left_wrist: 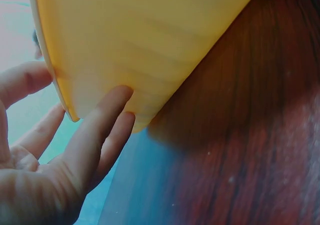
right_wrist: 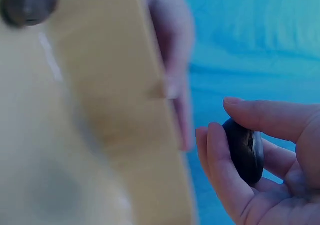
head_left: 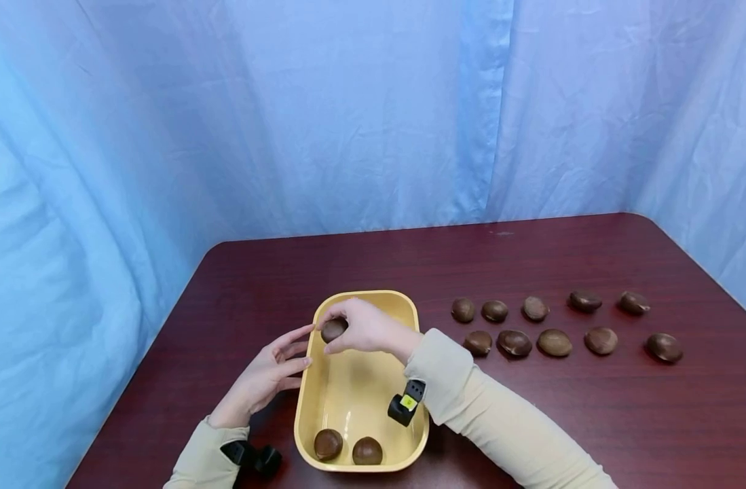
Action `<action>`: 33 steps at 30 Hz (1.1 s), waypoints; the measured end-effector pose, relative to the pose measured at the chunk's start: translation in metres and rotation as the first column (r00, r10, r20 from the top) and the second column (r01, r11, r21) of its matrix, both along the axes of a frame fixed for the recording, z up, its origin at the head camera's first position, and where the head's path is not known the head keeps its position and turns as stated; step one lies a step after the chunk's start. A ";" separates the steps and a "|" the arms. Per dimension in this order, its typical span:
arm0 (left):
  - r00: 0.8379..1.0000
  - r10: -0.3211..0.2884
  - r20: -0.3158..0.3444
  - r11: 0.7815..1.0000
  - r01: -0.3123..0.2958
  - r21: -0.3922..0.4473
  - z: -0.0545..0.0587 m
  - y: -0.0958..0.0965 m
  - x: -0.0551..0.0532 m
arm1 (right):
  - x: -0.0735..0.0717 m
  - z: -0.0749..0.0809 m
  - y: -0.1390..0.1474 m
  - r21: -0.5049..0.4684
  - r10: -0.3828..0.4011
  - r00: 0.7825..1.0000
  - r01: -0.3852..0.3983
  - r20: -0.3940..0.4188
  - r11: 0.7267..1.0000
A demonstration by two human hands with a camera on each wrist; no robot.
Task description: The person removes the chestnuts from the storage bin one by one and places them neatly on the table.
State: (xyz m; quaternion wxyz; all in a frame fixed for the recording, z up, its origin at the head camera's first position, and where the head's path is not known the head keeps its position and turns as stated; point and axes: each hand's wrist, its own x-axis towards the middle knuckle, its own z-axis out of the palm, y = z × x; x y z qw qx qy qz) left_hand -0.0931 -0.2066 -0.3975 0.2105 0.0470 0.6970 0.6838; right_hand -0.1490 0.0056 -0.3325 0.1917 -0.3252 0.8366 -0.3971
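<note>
A yellow rectangular bin (head_left: 373,390) stands on the table, with a chestnut (head_left: 328,444) and another chestnut (head_left: 367,451) at its near end. Over the bin's far left side, my right hand (head_left: 365,327) pinches a brown chestnut (right_wrist: 245,151) between thumb and fingers. My left hand (head_left: 269,373) is at the bin's left side. Its fingers (left_wrist: 102,122) are stretched out, with fingertips against the outer wall and at the rim; nothing is held in the palm.
Right of the bin, several chestnuts (head_left: 554,343) lie in two rough rows on the dark red table (head_left: 501,265). Blue curtains (head_left: 360,122) hang behind the table and at both sides. Each wrist wears a black strap camera (head_left: 403,407).
</note>
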 end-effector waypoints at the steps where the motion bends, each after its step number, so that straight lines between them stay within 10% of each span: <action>1: 1.000 0.002 0.001 1.000 -0.002 0.001 0.000 0.000 0.000 | 0.000 0.006 0.001 0.003 0.004 1.000 -0.004 -0.021 1.000; 10: 1.000 0.007 0.003 1.000 -0.007 0.006 0.002 -0.001 0.003 | 0.004 0.037 0.018 0.115 0.050 0.987 -0.033 -0.150 0.993; 33: 1.000 0.012 0.001 0.999 -0.012 0.037 0.000 -0.002 0.003 | 0.022 -0.011 0.146 0.100 -0.003 0.955 0.034 -0.297 0.994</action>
